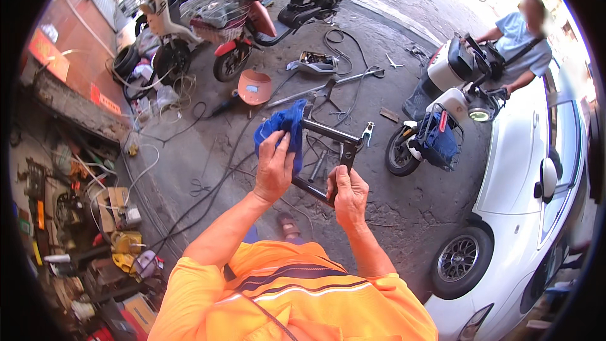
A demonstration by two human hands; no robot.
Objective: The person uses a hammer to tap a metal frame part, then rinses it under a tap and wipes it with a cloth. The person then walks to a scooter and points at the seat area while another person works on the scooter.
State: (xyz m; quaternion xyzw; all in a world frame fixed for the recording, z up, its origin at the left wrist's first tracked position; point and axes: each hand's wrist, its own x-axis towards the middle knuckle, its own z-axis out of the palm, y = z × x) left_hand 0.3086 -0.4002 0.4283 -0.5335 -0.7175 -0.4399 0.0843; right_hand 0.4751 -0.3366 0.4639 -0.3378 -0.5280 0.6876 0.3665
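Between my two hands, raised above the ground, is a black metal frame point(331, 131) made of square-edged bars joined into a rectangle. My left hand point(274, 164) presses a crumpled blue cloth point(288, 125) around the frame's left side, its fingers bent over the cloth. That cloth hides most of the bar beneath it. On the opposite side, my right hand point(350, 196) is closed round the frame's right bar near the lower corner, thumb pointing up.
Cables, metal bars, a brown welding shield point(255, 87) and an open tool case point(317, 62) lie on the ground ahead. Motorbikes point(252, 25) stand beyond. At right are a person point(524, 41) with a scooter point(451, 98) and a white car point(517, 189). Cluttered tools point(126, 243) fill the left.
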